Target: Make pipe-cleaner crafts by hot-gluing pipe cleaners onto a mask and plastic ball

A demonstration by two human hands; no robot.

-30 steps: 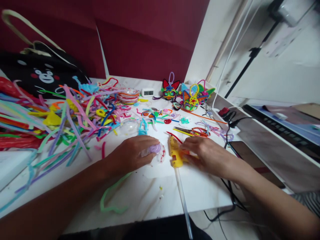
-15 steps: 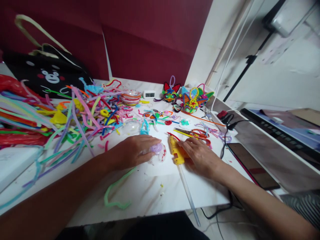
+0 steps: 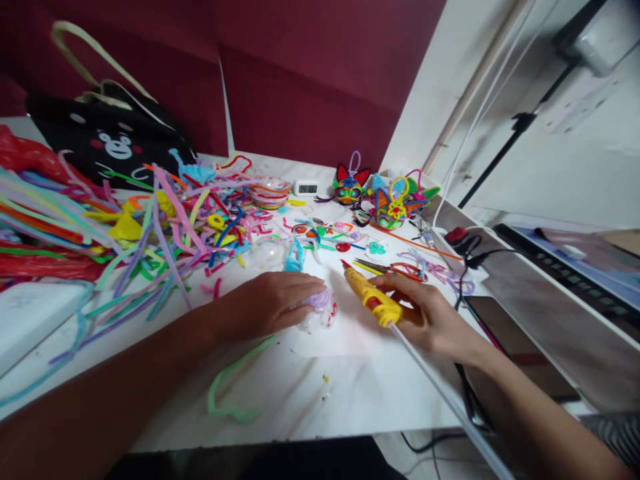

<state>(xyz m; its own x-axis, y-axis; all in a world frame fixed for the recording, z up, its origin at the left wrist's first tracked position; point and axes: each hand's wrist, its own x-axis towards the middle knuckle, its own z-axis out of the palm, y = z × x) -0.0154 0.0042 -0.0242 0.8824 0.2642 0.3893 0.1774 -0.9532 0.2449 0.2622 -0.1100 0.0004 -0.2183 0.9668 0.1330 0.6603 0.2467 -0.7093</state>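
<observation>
My left hand rests on the table with its fingers closed round a small clear piece that bears a lilac coil and red marks; its underside is hidden by my fingers. My right hand grips a yellow hot glue gun, its red-tipped nozzle pointing away from me. A long translucent glue stick sticks out of the gun's back. Beyond the gun lie orange-handled scissors. In front of my left hand is a loose light green pipe cleaner.
Many coloured pipe cleaners are heaped on the left, before a black bag. Finished cat-like ornaments stand at the back near a small digital clock. On the right lie a phone and black cables.
My right hand has lifted the glue gun off the table and tilted it, its back end swinging right with the glue stick. The left hand stays on the lilac-coiled piece. The view has shifted slightly.
</observation>
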